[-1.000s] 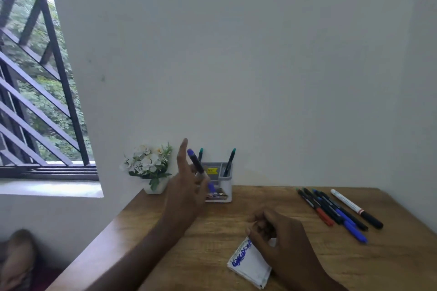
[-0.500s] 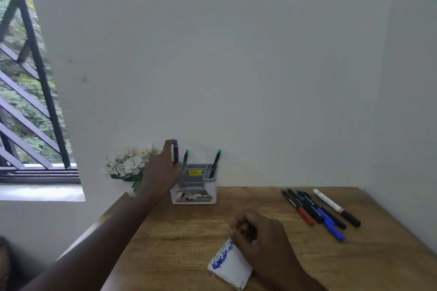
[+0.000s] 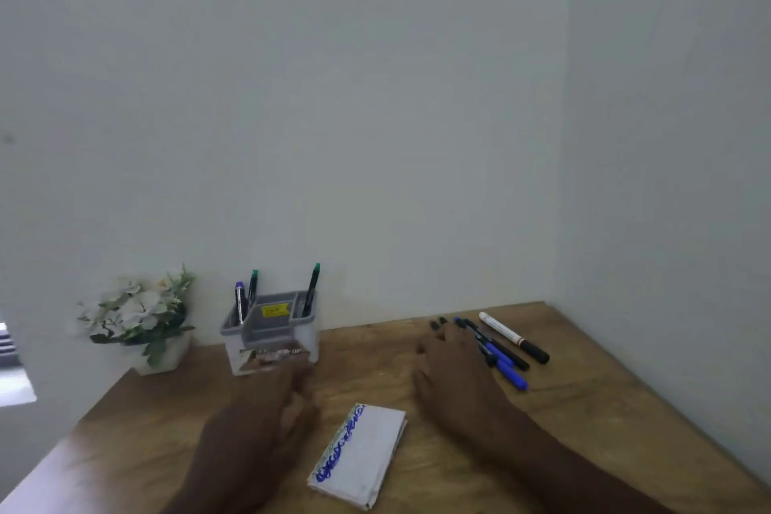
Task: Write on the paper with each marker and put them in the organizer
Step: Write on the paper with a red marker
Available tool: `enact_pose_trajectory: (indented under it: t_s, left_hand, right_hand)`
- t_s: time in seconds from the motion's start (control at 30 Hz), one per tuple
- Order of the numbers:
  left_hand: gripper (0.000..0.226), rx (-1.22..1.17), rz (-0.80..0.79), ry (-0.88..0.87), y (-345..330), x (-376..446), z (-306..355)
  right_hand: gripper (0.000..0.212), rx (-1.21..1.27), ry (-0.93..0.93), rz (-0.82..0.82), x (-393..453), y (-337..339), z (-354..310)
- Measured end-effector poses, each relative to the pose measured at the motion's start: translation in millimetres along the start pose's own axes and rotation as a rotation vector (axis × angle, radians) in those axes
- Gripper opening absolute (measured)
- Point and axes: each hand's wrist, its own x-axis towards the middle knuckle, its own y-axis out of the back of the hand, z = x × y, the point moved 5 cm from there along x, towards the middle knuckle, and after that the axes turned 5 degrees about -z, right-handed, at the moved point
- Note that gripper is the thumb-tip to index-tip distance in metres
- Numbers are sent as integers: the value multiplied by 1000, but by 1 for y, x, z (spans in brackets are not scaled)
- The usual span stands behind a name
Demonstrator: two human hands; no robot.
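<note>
White walls corner a wooden desk [image 3: 584, 421]. Folded paper [image 3: 363, 457] with blue scribble lies between both hands. Left hand [image 3: 267, 426], blurred, fingers relaxed, holds nothing; right hand [image 3: 452, 371] reaches flat onto loose markers [image 3: 496, 351]. Organizer [image 3: 271, 330] holds three markers.

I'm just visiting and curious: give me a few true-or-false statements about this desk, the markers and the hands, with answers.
1. Three markers stand in the grey plastic organizer. True.
2. The folded white paper is blank. False: blue scribble runs along one edge.
3. The right hand reaches over the row of loose markers on the wooden desk. True.
4. The left hand grips a marker. False: it holds nothing.
5. The white flower pot sits right of the organizer. False: left.
</note>
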Motion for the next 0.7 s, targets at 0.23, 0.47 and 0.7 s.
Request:
enact_pose_trajectory:
  t_s: [0.23, 0.47, 0.7]
  left_hand:
    - [30, -45, 59, -97, 0, 9, -4]
    - [15, -77, 37, -129, -4, 9, -5]
    - [15, -39, 23, -195, -2, 8, 5]
  right_hand:
    - [39, -130, -140, -95, 4, -11, 11]
    - [59, -127, -57, -10, 9, -14, 6]
    - [50, -53, 25, 55, 8, -9, -8]
